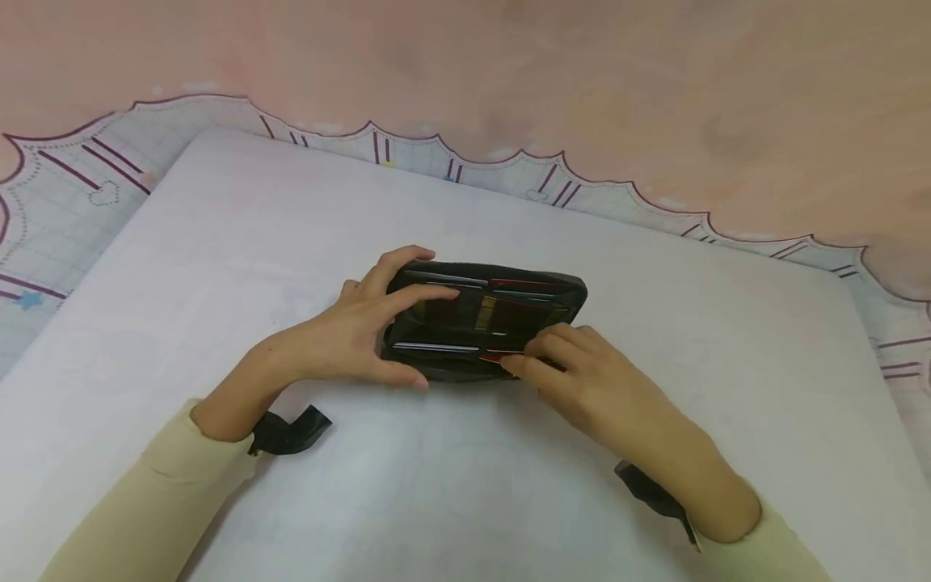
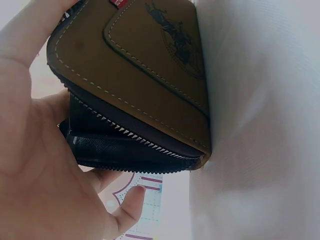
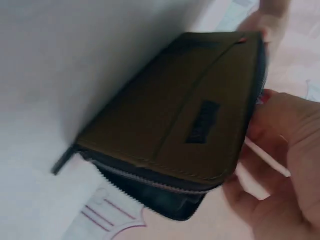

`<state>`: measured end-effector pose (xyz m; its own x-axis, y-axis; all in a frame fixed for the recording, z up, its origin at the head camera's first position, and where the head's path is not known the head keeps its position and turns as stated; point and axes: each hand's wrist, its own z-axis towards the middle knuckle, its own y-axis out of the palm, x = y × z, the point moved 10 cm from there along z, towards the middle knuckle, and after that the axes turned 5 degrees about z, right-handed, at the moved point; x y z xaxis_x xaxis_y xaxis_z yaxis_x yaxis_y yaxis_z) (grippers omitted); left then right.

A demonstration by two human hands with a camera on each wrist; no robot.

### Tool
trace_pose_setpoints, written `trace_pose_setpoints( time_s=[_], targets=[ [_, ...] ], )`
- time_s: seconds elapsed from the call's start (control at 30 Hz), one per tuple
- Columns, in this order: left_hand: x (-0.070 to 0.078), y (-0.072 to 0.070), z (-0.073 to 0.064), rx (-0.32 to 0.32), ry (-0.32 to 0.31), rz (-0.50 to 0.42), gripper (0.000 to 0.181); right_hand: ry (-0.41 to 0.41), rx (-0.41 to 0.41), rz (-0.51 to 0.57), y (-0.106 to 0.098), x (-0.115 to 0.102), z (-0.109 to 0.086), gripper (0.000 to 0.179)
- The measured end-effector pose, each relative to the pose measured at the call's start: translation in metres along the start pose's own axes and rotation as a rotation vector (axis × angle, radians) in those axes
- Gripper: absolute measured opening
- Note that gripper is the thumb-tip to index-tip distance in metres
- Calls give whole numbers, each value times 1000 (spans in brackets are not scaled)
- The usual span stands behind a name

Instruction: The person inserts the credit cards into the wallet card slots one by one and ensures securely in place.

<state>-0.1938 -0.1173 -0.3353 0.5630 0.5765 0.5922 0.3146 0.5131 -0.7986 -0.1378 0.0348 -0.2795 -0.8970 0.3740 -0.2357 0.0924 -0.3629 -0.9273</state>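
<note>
A zip-around wallet (image 1: 445,325) stands unzipped on the white table, its pockets facing up and spread apart. Its brown outer cover (image 2: 135,85) carries white stitching and a dark emblem. My left hand (image 1: 342,335) grips the wallet's left end, thumb against the near side and a finger reaching over the inside. At the near pocket, my right hand (image 1: 596,384) pinches the edge of a red card (image 1: 492,356), most of which is hidden in the wallet. Beside it a pale card (image 1: 436,347) shows its edge. Another red card (image 1: 525,283) sits in the far side.
The white table top (image 1: 436,485) spreads around the wallet. Beyond its back edge lies a patterned cloth or wall covering (image 1: 407,153) with purple scalloped lines. Black straps (image 1: 291,432) hang at both wrists. A dark zipper pull (image 3: 62,160) sticks out from the wallet's end.
</note>
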Motion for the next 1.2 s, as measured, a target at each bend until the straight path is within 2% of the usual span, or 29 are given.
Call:
trace_pose_setpoints(
  time_s=[0.07,0.13,0.27,0.33,0.53,0.77,0.87,0.93,1.1,1.2],
  targets=[
    [0,0,0,-1,2,4,87,37,28,47,-1,8,-4,50],
    [0,0,0,4,1,4,86,24,44,32,-2,8,-6,53],
    [-2,-1,-2,16,-11,5,86,-82,54,-132,-1,-8,-4,27],
    [-2,-1,-2,21,-12,8,86,-109,44,-204,1,-15,-3,23],
    [-1,-2,-1,21,-10,17,85,-32,-20,-272,4,-18,1,27],
    [-1,0,-1,5,-5,32,86,22,-28,-368,14,-21,5,28],
    [0,0,-1,6,2,43,87,69,-57,-349,20,-17,8,30],
    [1,0,-1,6,7,47,88,109,-60,-294,20,-10,9,27],
    [1,1,-1,-11,-3,35,87,187,59,-120,-2,14,2,22],
    [-1,1,-2,-14,-13,24,86,251,114,-66,-17,29,-6,23]
  ],
)
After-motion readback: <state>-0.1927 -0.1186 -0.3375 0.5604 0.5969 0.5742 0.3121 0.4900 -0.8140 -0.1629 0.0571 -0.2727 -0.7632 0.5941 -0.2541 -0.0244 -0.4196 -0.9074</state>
